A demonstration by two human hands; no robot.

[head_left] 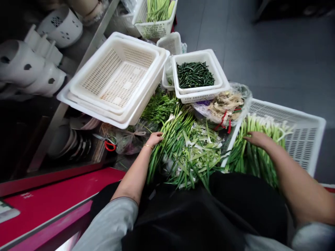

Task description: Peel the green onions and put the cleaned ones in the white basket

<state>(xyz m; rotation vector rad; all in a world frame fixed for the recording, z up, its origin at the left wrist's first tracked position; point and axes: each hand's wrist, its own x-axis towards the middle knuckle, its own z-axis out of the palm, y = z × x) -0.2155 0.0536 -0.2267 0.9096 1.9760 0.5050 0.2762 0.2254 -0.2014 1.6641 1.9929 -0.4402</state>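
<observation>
My left hand (156,138) is closed at the edge of a loose pile of scallions (180,120), fingers curled around some stalks. My right hand (258,140) reaches over trimmed scallions (261,158) lying in a large white basket (305,116); its fingers stretch out, slightly apart, over the stalks. The trimmed scallions have their white ends toward the far side. Between my hands lies a heap of peeled leaves and scraps (200,153), close to my black apron (183,212).
Stacked white baskets (123,78) stand at the far left, and green chillies (195,75) fill another basket. A bag of root trimmings (226,104) lies beside it. Red-handled scissors (110,144) rest by the shelf at left. Leafy herbs (159,108) lie behind the scallions.
</observation>
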